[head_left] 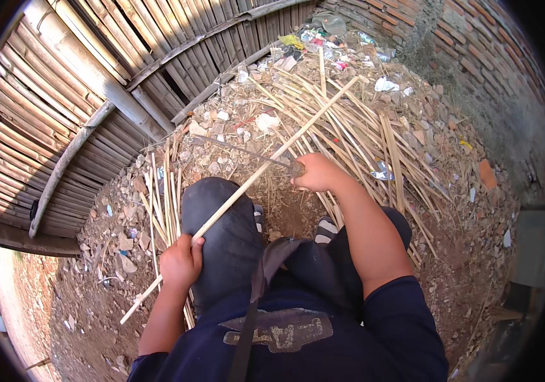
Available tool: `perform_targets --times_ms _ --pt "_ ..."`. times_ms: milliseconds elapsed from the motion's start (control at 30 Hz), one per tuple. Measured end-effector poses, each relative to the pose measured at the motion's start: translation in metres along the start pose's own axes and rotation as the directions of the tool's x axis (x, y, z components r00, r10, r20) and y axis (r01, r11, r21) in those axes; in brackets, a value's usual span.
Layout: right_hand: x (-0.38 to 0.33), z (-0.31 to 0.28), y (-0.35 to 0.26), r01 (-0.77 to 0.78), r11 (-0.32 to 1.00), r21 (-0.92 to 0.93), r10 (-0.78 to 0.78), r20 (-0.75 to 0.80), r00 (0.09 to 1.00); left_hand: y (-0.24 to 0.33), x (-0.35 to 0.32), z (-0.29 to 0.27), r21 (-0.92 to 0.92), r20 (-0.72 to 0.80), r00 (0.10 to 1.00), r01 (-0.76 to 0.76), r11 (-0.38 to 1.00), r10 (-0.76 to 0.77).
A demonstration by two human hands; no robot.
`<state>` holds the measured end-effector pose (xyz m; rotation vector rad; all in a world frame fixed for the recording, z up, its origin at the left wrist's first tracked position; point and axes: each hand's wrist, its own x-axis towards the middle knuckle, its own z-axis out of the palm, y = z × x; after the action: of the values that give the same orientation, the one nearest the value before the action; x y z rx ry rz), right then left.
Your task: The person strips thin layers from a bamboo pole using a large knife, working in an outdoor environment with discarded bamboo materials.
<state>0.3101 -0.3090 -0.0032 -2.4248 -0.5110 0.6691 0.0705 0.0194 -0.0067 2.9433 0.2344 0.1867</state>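
Note:
My left hand [181,261] is closed around the lower part of a long pale bamboo strip [240,191], which slants up and away to the right across my left knee. In my right hand [317,172] I grip a long knife [237,148] by its dark handle. Its thin blade points left and crosses the strip beyond my knees; whether it touches the strip I cannot tell. Ahead and to the right lies a pile of split bamboo strips [342,127]. A smaller bunch of strips [169,194] lies beside my left leg.
A bamboo fence [56,114] bends along the left, with a thick pole [84,67] leaning across it. On the right rises a brick wall [476,51]. Stones and rubble cover the ground, and plastic litter [329,44] is heaped in the far corner.

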Motion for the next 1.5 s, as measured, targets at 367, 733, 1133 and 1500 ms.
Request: perform_targets --times_ms 367,733,1133,1500 --pt "-0.004 0.007 0.005 -0.019 0.998 -0.063 0.009 -0.155 0.988 -0.002 -0.002 -0.001 -0.082 -0.023 0.999 -0.049 0.995 0.048" --pt "-0.02 0.003 -0.031 0.032 0.988 -0.149 -0.06 -0.187 0.981 -0.005 0.003 0.003 -0.051 0.011 1.0 0.016 0.999 -0.016" --pt "-0.024 0.015 -0.057 0.086 0.919 -0.385 -0.144 -0.125 0.982 0.001 0.003 0.004 -0.076 -0.028 0.999 0.028 0.997 -0.03" --pt "0.006 0.02 0.004 -0.075 0.997 -0.009 0.066 -0.373 0.925 0.007 0.006 -0.007 0.043 0.014 1.0 0.013 0.999 -0.013"
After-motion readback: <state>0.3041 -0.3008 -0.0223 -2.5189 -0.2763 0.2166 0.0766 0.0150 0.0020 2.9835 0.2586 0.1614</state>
